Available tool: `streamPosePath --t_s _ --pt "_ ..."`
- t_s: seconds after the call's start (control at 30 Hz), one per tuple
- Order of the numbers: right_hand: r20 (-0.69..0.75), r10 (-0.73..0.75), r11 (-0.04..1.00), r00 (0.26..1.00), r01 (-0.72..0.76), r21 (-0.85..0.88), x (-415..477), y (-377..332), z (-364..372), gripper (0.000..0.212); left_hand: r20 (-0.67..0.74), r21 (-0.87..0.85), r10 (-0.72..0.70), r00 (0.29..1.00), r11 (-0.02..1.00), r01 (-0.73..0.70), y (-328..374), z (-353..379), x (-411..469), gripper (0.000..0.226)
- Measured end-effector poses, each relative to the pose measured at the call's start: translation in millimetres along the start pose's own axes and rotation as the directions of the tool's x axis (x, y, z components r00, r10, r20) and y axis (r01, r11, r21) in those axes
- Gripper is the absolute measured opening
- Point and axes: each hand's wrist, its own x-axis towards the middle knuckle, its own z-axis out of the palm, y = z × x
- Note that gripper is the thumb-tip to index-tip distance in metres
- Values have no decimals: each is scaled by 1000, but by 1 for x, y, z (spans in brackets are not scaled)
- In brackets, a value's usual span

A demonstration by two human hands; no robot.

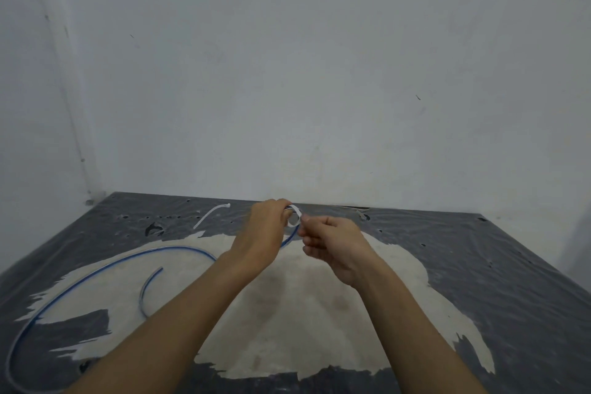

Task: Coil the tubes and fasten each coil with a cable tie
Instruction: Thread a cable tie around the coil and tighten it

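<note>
Fastening step in hand, judged from the hold; coiling looks unfinished.

Left hand (265,227): fingers curled round the blue tube (172,248) where it rises off the table (479,265); it also grips the loop of a white cable tie (296,210) at its fingertips.

Right hand (332,249): just beside the left, thumb and forefinger pinching the tie's tail; other fingers curled under, holding nothing I can see.

Tie: bent into a small open ring between the two hands; a stretch of tube passes by it, whether through it I cannot tell; the ring is slack, not drawn down.

Tube: runs from under the left hand outward and back toward the person in one wide arc; its free end (150,285) curls up near the left forearm; no tight coil visible, only one loose sweep.

Spare cable tie (209,214): flat on the table beyond and outward of the left hand.

Next move, as I judge it: tail fed through the head and pulled snug while the left hand keeps the tube bunched; the loose arc likely needs gathering first.
</note>
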Motion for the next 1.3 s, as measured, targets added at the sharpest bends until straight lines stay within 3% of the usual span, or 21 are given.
streamPosePath --t_s 0.07,0.17,0.43,0.6,0.73,0.9,1.0,1.17,1.3 --pt "82 160 974 984 -171 148 0 -2 -2 16 -9 4 7 1000 1000 -7 -1 1 0 24" --pt "123 242 913 963 -268 308 0 -4 -4 12 -57 -93 15 998 995 -21 -3 1 -4 22" --pt "65 271 894 961 -276 354 0 -4 -2 9 -98 -167 24 995 985 -41 -2 -2 -1 22" --pt "-63 267 873 962 -214 438 4 -3 1 26 -70 -192 24 997 981 -37 4 -2 -4 23" --pt "26 274 888 961 -263 377 -3 -3 -1 30 -29 -319 -77 997 946 64 2 -4 -4 23" --pt "37 259 896 965 -254 364 -1 1 -2 28 115 -573 -213 970 783 240 6 -3 -4 22" --pt "69 232 905 970 -241 351 0 3 -4 32 103 -562 -206 973 795 228 9 -7 -1 23" --pt "75 123 989 990 -115 -98 -4 2 -6 25 14 -416 -164 986 896 155 8 -11 3 25" --pt "105 60 998 993 -58 -24 1 3 -1 29 32 -375 -111 993 920 115 8 -8 0 26"
